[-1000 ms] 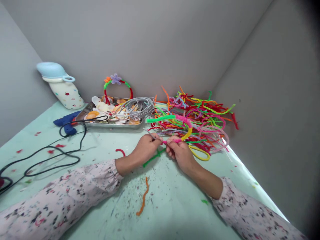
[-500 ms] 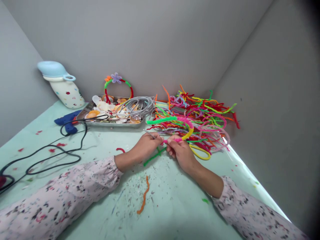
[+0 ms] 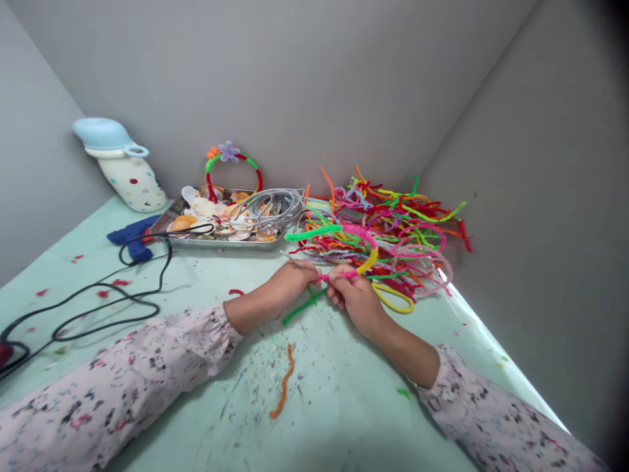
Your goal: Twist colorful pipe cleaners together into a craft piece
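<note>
A curved wire wrapped in green, pink and yellow pipe cleaner [image 3: 362, 234] arches above my hands over the tabletop. My right hand [image 3: 358, 303] is closed, with thumb and fingers pinching its pink part. Close beside it, my left hand [image 3: 289, 286] pinches the same wire where the pink wrapping ends. A bare grey wire end [image 3: 289, 257] sticks out past the left fingers. Below the hands lies a green pipe cleaner piece [image 3: 299, 310] with a short cross piece. My fingers hide part of the wrapping.
A metal tray [image 3: 230, 245] of shells bears a coil of grey wire [image 3: 275, 208]. Behind stands a flowered hoop [image 3: 259, 178]. Loose pipe cleaners [image 3: 393, 216] heap at right. Leftward are a blue glue gun [image 3: 135, 237], black cord [image 3: 160, 288] and bottle [image 3: 130, 180]. An orange piece [image 3: 284, 390] lies nearer.
The wrapped wire's green end has shifted slightly left, and its arch has tipped a little. Both hands keep their pinch in nearly the same place.
</note>
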`<control>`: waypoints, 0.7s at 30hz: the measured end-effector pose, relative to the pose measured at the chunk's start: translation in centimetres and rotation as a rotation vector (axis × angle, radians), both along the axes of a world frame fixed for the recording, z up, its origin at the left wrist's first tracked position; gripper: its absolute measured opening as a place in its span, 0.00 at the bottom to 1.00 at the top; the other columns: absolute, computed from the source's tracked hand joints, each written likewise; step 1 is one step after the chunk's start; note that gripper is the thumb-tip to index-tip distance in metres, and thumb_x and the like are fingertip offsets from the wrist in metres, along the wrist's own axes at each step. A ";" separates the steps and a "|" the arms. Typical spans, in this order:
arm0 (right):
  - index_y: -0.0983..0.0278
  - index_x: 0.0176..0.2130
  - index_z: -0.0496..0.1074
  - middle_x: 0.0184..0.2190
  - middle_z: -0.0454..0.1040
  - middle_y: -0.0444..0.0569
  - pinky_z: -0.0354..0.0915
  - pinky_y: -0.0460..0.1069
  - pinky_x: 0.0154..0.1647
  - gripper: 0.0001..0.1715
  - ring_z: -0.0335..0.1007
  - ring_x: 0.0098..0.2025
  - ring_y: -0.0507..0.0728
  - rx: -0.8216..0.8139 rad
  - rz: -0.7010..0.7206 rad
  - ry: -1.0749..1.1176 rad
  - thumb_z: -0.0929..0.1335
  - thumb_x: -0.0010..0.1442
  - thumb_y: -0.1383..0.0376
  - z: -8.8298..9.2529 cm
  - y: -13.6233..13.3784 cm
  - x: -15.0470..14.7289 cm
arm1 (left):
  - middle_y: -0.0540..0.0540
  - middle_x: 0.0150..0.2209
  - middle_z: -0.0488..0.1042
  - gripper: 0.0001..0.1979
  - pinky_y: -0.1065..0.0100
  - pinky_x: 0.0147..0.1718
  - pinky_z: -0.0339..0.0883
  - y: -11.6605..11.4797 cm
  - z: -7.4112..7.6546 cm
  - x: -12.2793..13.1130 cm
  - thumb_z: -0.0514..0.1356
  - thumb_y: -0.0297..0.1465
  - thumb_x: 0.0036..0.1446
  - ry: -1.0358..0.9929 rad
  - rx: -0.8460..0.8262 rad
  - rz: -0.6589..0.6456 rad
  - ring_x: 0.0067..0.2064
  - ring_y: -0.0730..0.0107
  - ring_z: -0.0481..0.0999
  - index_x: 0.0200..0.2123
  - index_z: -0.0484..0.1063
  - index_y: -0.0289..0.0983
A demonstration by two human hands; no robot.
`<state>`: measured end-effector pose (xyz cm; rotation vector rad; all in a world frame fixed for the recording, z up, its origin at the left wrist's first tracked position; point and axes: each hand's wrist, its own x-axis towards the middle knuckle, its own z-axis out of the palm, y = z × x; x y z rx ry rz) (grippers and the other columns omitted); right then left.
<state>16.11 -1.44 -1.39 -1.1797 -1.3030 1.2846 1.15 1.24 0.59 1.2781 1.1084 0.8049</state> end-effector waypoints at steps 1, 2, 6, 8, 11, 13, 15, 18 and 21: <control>0.62 0.27 0.64 0.19 0.65 0.39 0.54 0.45 0.20 0.11 0.57 0.20 0.49 0.007 0.002 -0.011 0.64 0.58 0.60 -0.1 0.0 0.0 | 0.51 0.19 0.61 0.08 0.67 0.21 0.44 0.0 0.1 0.0 0.56 0.30 0.45 -0.004 -0.009 0.002 0.21 0.76 0.53 0.18 0.62 0.36; 0.62 0.27 0.64 0.19 0.65 0.40 0.54 0.45 0.21 0.11 0.57 0.20 0.49 0.018 0.002 -0.027 0.64 0.58 0.60 -0.1 0.0 0.1 | 0.51 0.18 0.61 0.08 0.66 0.21 0.44 0.0 0.1 0.0 0.56 0.30 0.46 -0.010 -0.021 0.005 0.20 0.76 0.53 0.18 0.62 0.37; 0.62 0.24 0.65 0.19 0.64 0.41 0.55 0.46 0.22 0.16 0.57 0.20 0.49 0.082 -0.005 -0.106 0.63 0.61 0.59 -0.2 0.0 0.2 | 0.52 0.18 0.59 0.10 0.67 0.20 0.42 0.2 -0.2 -0.3 0.57 0.31 0.47 -0.053 -0.055 -0.023 0.19 0.78 0.50 0.18 0.61 0.37; 0.62 0.24 0.65 0.20 0.64 0.41 0.55 0.46 0.23 0.17 0.57 0.21 0.50 0.103 -0.007 -0.125 0.63 0.62 0.58 -0.2 -0.1 0.2 | 0.53 0.17 0.56 0.11 0.67 0.19 0.41 0.4 -0.5 -0.6 0.57 0.32 0.48 -0.091 -0.050 -0.057 0.18 0.78 0.49 0.17 0.61 0.37; 0.62 0.26 0.65 0.19 0.63 0.40 0.55 0.46 0.23 0.16 0.57 0.21 0.50 0.116 -0.012 -0.131 0.63 0.62 0.58 -0.1 -0.2 0.2 | 0.54 0.16 0.54 0.12 0.68 0.17 0.38 0.7 -0.6 -0.8 0.58 0.32 0.47 -0.133 -0.100 -0.096 0.18 0.80 0.47 0.16 0.60 0.37; 0.62 0.25 0.65 0.18 0.62 0.40 0.55 0.47 0.23 0.16 0.57 0.20 0.50 0.127 -0.015 -0.143 0.63 0.62 0.57 -0.1 -0.2 0.2 | 0.54 0.16 0.53 0.12 0.68 0.17 0.36 0.8 -0.5 -0.8 0.59 0.31 0.45 -0.150 -0.157 -0.102 0.17 0.81 0.47 0.16 0.58 0.37; 0.62 0.25 0.65 0.18 0.62 0.40 0.55 0.46 0.23 0.16 0.57 0.20 0.50 0.137 -0.014 -0.153 0.63 0.62 0.57 -0.2 -0.2 0.2 | 0.54 0.16 0.53 0.12 0.69 0.16 0.35 0.8 -0.2 -0.8 0.59 0.31 0.43 -0.166 -0.208 -0.111 0.17 0.82 0.46 0.16 0.57 0.37; 0.62 0.25 0.65 0.18 0.63 0.40 0.55 0.46 0.23 0.16 0.57 0.21 0.50 0.142 -0.010 -0.146 0.63 0.62 0.58 -0.2 -0.2 0.2 | 0.54 0.17 0.54 0.12 0.68 0.17 0.35 0.6 0.1 -0.7 0.58 0.31 0.43 -0.164 -0.237 -0.136 0.17 0.82 0.46 0.16 0.56 0.37; 0.63 0.25 0.65 0.18 0.63 0.40 0.54 0.45 0.21 0.16 0.57 0.20 0.49 0.108 -0.019 -0.094 0.63 0.61 0.59 -0.4 0.1 0.3 | 0.53 0.17 0.54 0.12 0.67 0.17 0.38 0.4 0.3 -0.6 0.57 0.32 0.46 -0.103 -0.142 -0.125 0.17 0.80 0.47 0.16 0.58 0.38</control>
